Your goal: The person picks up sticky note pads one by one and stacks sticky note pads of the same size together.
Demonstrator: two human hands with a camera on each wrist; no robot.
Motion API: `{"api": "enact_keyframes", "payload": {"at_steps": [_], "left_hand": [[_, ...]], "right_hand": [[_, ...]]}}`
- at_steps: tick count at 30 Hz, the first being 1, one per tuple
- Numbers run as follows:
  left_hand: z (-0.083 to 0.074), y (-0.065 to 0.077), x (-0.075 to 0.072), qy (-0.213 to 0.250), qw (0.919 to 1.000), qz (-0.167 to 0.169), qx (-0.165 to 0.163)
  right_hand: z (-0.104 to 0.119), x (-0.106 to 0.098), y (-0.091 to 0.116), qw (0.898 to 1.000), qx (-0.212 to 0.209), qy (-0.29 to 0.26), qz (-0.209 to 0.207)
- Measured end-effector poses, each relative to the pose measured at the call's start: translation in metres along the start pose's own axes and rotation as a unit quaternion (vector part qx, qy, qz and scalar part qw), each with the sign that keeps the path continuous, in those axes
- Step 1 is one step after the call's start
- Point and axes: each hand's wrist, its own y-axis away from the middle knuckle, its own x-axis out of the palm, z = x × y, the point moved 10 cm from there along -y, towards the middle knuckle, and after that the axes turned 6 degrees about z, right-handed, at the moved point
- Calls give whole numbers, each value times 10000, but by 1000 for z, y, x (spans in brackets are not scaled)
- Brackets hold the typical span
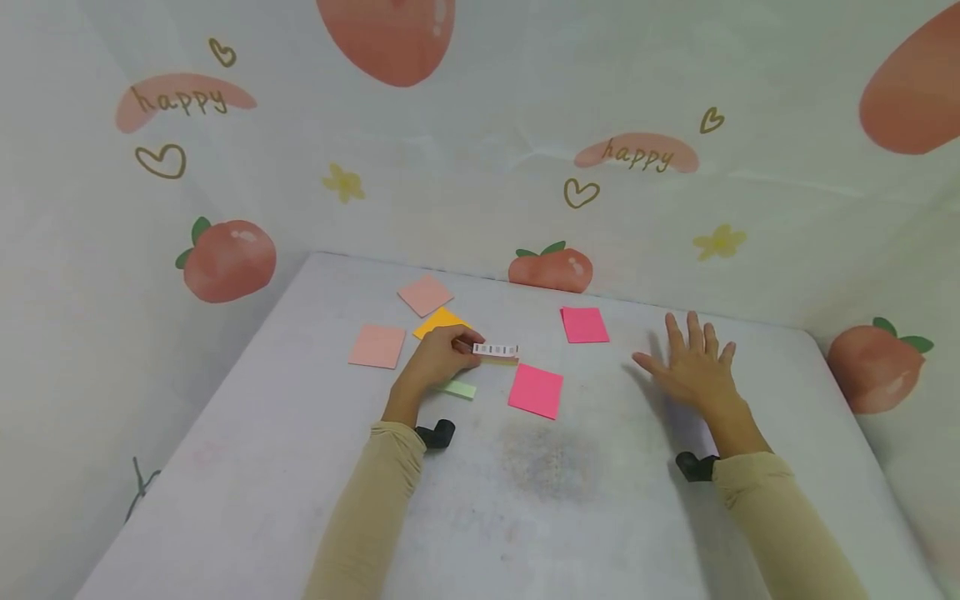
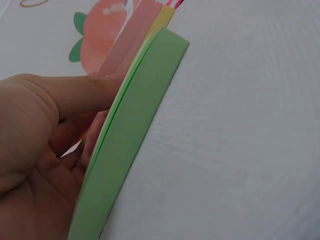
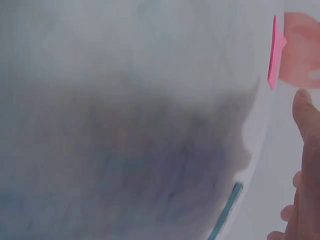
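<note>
My left hand (image 1: 442, 357) pinches a pink sticky note pad (image 2: 131, 37) between thumb and fingers. Its white barcode edge (image 1: 495, 350) faces up in the head view. A narrow yellow edge (image 2: 161, 21) shows behind it. Near that hand are a green pad (image 1: 459, 389), partly hidden by the wrist, and an orange-yellow pad (image 1: 441, 320). Fingers spread, my right hand (image 1: 693, 371) is over the right side of the table, holding nothing. A teal strip (image 3: 225, 212) shows below it in the right wrist view.
Two light pink pads (image 1: 377, 346) lie on the left of the white table (image 1: 262, 467). Two bright pink pads (image 1: 536, 391) lie near the middle, one farther back. A white printed sheet (image 1: 450, 217) walls the back and sides.
</note>
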Motion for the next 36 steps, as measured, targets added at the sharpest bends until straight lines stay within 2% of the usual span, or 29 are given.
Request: {"api": "enact_keyframes", "payload": {"at_steps": [7,14,24,29,36], "left_hand": [[2,-1,0,69,10000,21,7],[1,0,-1,83,10000,20,-7],[2,-1,1,47,10000,9,-18],[2,-1,1,42,10000,-20,10],[2,1,0,70,10000,-33,9]], "right_hand": [[-20,-3,9,9999,89,-49,39],[-40,2,10,9993,112,-166,308],[-51,6,15,9987,117,-167,469],[-52,2,17,9995,77,-96,275],[-48,-4,18,9993,-113,-38,-350]]}}
